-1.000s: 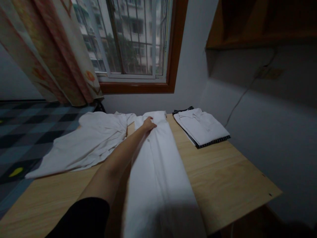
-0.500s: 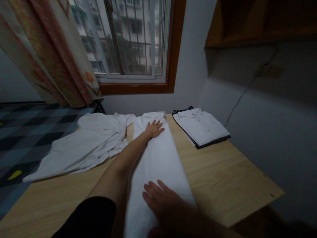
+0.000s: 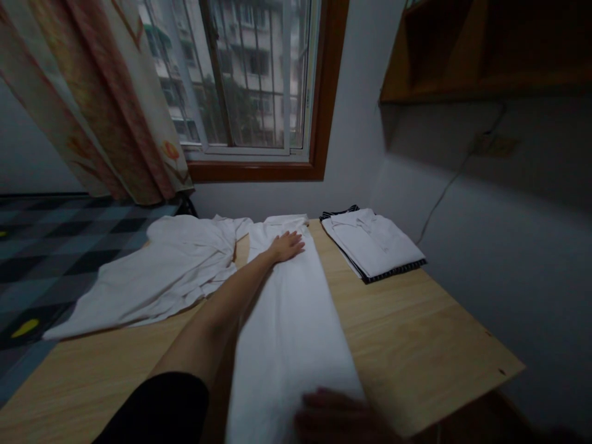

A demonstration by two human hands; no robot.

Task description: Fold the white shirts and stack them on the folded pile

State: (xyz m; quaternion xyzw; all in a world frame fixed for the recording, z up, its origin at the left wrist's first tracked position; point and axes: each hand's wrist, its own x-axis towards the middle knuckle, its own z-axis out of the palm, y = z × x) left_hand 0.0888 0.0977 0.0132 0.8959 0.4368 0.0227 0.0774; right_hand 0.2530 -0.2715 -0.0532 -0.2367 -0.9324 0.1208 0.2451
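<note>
Your left hand (image 3: 287,246) lies flat, fingers loosely spread, on the long white garment (image 3: 284,327), center to bottom center | your right hand (image 3: 330,414), bottom center, too dark to tell its state | folded clothes stack (image 3: 379,243) on the worktop (image 3: 411,339), right of center

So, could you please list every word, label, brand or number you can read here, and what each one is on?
There is no text that can be read.
White window frame: a small upright marking on its right side, too small and blurred to read.
White garment under the left hand: no lettering visible.
Folded clothes: no legible lettering.
</note>
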